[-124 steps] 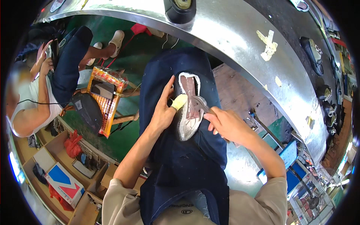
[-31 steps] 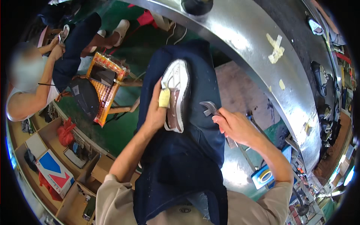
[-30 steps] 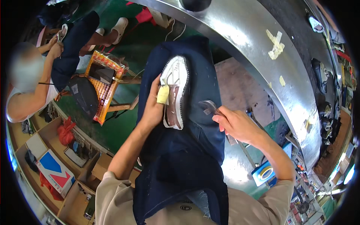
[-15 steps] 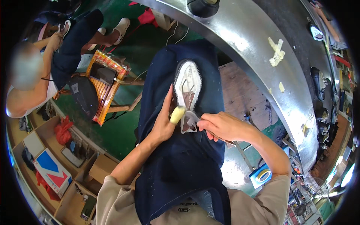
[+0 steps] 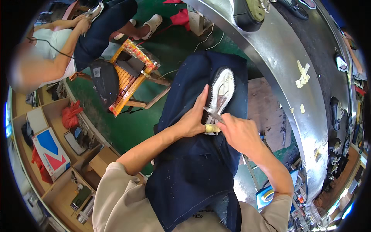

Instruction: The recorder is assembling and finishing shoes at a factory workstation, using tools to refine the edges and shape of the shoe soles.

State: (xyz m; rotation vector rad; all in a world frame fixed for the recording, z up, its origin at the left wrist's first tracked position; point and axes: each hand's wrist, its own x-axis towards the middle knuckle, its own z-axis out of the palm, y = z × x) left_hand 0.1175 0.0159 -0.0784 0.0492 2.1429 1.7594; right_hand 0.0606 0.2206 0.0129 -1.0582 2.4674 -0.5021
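White upper and a dark, ribbed sole edge mark the shoe (image 5: 221, 94), which lies on its side on the dark blue apron (image 5: 197, 166) covering the person's lap. The toe points away from the person; the heel end sits nearest the hands.

Left hand (image 5: 192, 118): grip closed on the shoe, fingers running up along its sole edge, thumb at the heel end. A yellowish wrap covers the thumb tip.

Right hand (image 5: 239, 133): grip closed on a small metal tool (image 5: 212, 114). The pointed tip of the tool rests against the shoe near its heel end, just above the left thumb.

Surroundings, relative to the shoe:
- To its right, a curved metal tabletop (image 5: 286, 58) carries a dark shoe (image 5: 247, 15) at its far end, further dark shoe parts along its right rim, and pale scraps of tape.
- To its left, on the green floor (image 5: 127, 127), stands an orange-and-yellow stool (image 5: 129, 81) with a dark bag against it.
- Farther left, wooden shelving (image 5: 46, 135) holds a red, white and blue box (image 5: 50, 152), a red cloth and small items too blurred to identify.
- At upper left, another person (image 5: 50, 50) sits with both hands on a shoe.
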